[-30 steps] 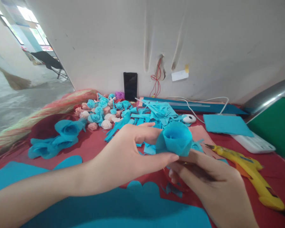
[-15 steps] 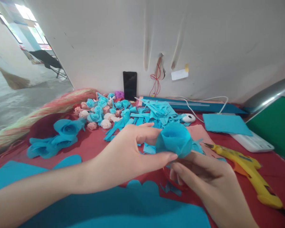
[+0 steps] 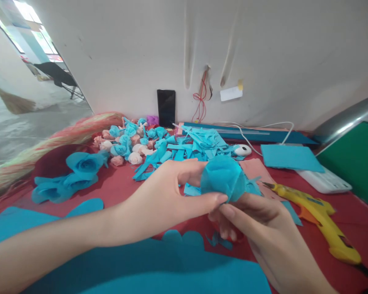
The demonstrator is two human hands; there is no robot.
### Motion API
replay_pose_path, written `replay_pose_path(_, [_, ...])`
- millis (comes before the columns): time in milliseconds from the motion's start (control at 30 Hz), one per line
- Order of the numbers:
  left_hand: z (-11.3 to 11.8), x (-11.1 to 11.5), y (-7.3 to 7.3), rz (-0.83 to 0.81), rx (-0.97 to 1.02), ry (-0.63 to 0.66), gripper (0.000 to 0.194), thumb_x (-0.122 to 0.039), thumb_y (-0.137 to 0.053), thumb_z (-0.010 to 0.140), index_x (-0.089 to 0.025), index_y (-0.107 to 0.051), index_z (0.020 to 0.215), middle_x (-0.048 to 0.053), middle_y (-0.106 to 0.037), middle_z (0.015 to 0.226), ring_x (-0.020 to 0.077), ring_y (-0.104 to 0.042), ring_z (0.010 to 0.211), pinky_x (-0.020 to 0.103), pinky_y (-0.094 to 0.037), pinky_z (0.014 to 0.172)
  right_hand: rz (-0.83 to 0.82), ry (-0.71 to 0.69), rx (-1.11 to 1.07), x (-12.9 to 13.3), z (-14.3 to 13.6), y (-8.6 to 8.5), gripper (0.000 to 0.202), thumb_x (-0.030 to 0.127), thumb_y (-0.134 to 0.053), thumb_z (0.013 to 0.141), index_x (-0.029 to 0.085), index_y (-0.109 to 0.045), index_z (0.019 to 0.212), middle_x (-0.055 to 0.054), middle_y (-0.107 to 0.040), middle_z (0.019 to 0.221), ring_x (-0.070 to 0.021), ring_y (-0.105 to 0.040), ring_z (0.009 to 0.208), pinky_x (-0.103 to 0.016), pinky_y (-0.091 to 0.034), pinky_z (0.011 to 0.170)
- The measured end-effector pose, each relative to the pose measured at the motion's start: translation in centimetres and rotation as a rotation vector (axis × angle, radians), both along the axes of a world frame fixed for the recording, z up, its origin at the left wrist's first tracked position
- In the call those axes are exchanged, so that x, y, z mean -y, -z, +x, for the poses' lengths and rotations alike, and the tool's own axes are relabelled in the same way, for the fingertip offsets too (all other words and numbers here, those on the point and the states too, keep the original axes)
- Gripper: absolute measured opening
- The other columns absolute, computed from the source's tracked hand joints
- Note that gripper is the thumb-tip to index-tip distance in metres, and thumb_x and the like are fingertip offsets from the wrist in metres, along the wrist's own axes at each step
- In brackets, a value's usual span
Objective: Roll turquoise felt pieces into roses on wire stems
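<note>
Both my hands hold a rolled blue felt flower above the red tabletop. My left hand pinches its left side between thumb and fingers. My right hand grips its base from below, fingers curled under the petals. A yellow glue gun lies just right of my right hand, nozzle pointing toward the flower. A blue felt sheet with scalloped cut edges lies under my forearms.
Finished blue felt flowers lie at the left. A heap of small blue, pink and white roses and blue felt scraps sits behind. A black phone leans on the wall. White mouse, blue sheet, white keyboard, green board at right.
The flower has tilted so its opening faces away and its outer petal faces me. My right hand's fingers have shifted up around its base. The view drifted slightly.
</note>
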State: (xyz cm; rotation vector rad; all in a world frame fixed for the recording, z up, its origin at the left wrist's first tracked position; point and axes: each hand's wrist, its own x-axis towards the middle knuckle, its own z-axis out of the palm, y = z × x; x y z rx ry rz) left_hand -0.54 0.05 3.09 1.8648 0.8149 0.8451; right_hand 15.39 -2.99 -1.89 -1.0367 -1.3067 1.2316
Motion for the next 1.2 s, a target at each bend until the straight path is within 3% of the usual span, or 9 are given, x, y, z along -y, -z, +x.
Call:
replay_pose_path(167, [0.04, 0.01, 0.18, 0.014, -0.019, -0.020, 0.009, -0.014, -0.057, 0.080, -0.016, -0.066, 0.076, -0.005, -0.067, 0.071, 0.0075, -0.061, 0.068, 0.013, -0.046, 0.061, -0.050, 0.007, -0.004, -0.10, 0.12, 0.10, 0.029, 0.048, -0.069, 0.067, 0.019, -0.071, 0.067, -0.002, -0.055, 0.048, -0.0124, -0.050, 0.042, -0.021, -0.041, 0.036])
replay_pose_path(367, [0.03, -0.12, 0.27, -0.059, -0.027, -0.011, 0.013, -0.019, -0.056, 0.081, -0.017, -0.064, 0.071, -0.004, -0.065, 0.067, 0.0081, -0.059, 0.065, 0.014, -0.046, 0.060, -0.093, -0.006, -0.028, -0.05, 0.11, 0.32, 0.033, 0.052, -0.069, 0.066, 0.019, -0.071, 0.070, -0.001, -0.052, 0.049, -0.0125, -0.049, 0.045, -0.022, -0.041, 0.039])
replay_pose_path(567, [0.08, -0.07, 0.23, -0.226, 0.068, 0.060, 0.012, -0.016, -0.055, 0.081, -0.019, -0.061, 0.071, -0.006, -0.066, 0.066, 0.0081, -0.063, 0.067, 0.014, -0.049, 0.062, -0.124, -0.051, -0.076, 0.03, 0.05, 0.35, 0.024, 0.046, -0.072, 0.067, 0.022, -0.071, 0.068, 0.000, -0.054, 0.051, -0.0096, -0.048, 0.045, -0.018, -0.041, 0.041])
replay_pose_path(833, [-0.13, -0.02, -0.03, -0.136, 0.023, -0.028, 0.007, -0.016, -0.060, 0.076, -0.017, -0.066, 0.075, -0.003, -0.068, 0.077, 0.0110, -0.061, 0.073, 0.017, -0.049, 0.066, -0.065, -0.003, -0.021, 0.32, 0.00, -0.01, 0.009, 0.037, -0.072, 0.068, 0.029, -0.073, 0.065, 0.002, -0.055, 0.053, -0.0058, -0.041, 0.046, -0.012, -0.036, 0.042])
replay_pose_path(1067, [0.09, -0.06, -0.01, -0.115, 0.050, -0.007, 0.011, -0.012, -0.060, 0.076, -0.018, -0.068, 0.073, -0.005, -0.069, 0.075, 0.0094, -0.062, 0.072, 0.015, -0.048, 0.065, 0.071, 0.104, 0.084, 0.47, -0.30, -0.26, 0.023, 0.031, -0.068, 0.068, 0.021, -0.063, 0.048, 0.002, -0.049, 0.043, -0.0081, -0.040, 0.041, -0.015, -0.032, 0.036])
replay_pose_path(1200, [-0.05, 0.00, 0.26, -0.164, 0.072, -0.004, 0.007, -0.014, -0.061, 0.077, -0.018, -0.067, 0.075, -0.004, -0.068, 0.072, 0.0111, -0.062, 0.071, 0.018, -0.050, 0.066, 0.042, 0.067, 0.113, 0.55, 0.00, -0.14, 0.032, 0.034, -0.065, 0.073, 0.019, -0.059, 0.046, 0.001, -0.049, 0.045, -0.0087, -0.041, 0.044, -0.017, -0.035, 0.041])
